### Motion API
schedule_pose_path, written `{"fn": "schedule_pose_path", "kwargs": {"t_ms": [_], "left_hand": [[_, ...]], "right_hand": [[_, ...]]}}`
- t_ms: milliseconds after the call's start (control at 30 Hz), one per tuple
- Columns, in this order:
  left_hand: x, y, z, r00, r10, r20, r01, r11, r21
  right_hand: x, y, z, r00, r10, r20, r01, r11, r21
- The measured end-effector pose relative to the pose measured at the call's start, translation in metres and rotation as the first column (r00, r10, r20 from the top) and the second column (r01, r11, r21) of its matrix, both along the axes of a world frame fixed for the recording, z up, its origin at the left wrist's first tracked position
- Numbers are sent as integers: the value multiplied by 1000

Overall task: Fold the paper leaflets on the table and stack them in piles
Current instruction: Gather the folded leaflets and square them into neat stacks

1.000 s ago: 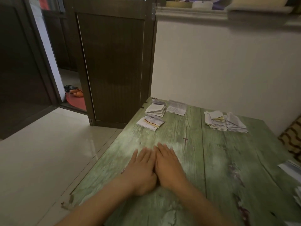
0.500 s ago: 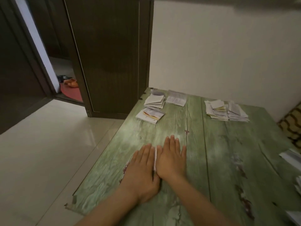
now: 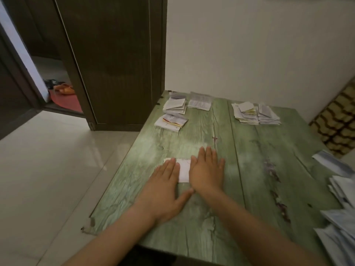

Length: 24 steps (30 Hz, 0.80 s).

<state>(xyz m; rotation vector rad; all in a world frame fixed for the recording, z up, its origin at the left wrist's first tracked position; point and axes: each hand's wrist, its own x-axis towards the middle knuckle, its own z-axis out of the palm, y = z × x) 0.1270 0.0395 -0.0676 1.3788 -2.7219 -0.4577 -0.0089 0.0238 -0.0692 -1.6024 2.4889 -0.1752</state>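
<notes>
Fingers straight, left hand [image 3: 167, 189] and right hand [image 3: 207, 173] press a leaflet [image 3: 184, 170] on the bench [image 3: 259, 160], creasing it; next, probably, carry it to a pile [image 3: 174, 106]

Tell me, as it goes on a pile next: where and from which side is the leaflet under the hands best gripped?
Probably its near edge, from the person's side. The leaflet lies flat on the table under the left hand and right hand, no edge lifted, only its middle strip showing. The left thumb is by that edge and could slip under, fingers on top.
</notes>
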Motion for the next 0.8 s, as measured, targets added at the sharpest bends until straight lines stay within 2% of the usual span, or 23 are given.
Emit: {"fn": "schedule_pose_path", "kwargs": {"t_ms": [133,267,367,467,533,633,733,800], "left_hand": [[1,-22,18,994,42,-98,-42,999,1],[-6,-47,31,992,110,-56,-111,994,-19],[-18,-61,38,990,142,-25,-137,980,145],[-32,-79,52,977,111,184,-162,943,292],[-43,-88,61,938,35,345,-161,925,345],[-54,-93,67,885,-61,461,-138,913,385],[-52,-95,64,911,-19,413,-158,907,390],[-46,-92,61,947,36,319,-170,899,404]], "right_hand": [[6,0,-1,1000,-25,8,25,999,-40],[12,3,-2,999,-34,7,35,998,-58],[13,4,-1,1000,-31,6,31,996,-84],[13,4,-1,999,-37,8,37,994,-105],[13,4,-2,999,-42,10,43,992,-120],[12,3,-3,999,-40,16,42,990,-137],[9,1,-4,997,-47,61,57,981,-184],[5,3,-1,987,-48,155,92,953,-290]]}}
